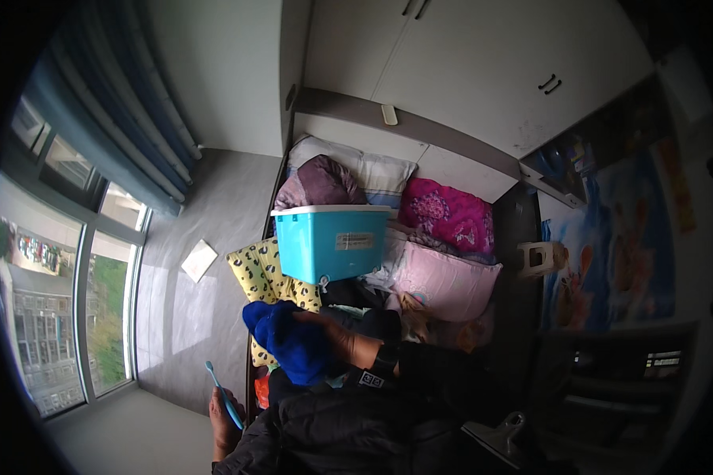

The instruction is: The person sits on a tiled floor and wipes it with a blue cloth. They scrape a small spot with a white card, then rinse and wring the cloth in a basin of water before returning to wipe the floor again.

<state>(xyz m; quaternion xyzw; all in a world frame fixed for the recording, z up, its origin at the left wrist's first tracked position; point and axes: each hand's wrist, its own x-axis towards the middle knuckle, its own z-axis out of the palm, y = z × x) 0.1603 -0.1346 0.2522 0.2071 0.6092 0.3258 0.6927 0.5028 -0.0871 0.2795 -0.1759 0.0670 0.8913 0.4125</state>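
My left hand (226, 415), low at the left, grips a light blue toothbrush (224, 396) with its head pointing up. In my right hand (344, 341) is a bunched dark blue cloth (291, 344), held in front of my body; the cloth hides part of the fingers. Beyond the cloth stands a turquoise plastic storage box (327, 246) with a white rim, bearing a label. A yellow spotted cloth (261, 270) lies beside and below the box, partly behind the blue cloth.
Pillows lie on the bed: a white one (386, 169), a magenta one (451, 211) and a pink one (448, 285). A purple bundle (321, 181) rises behind the box. A white square (199, 261) lies on the grey floor by the window; a stool (538, 259) stands at the right.
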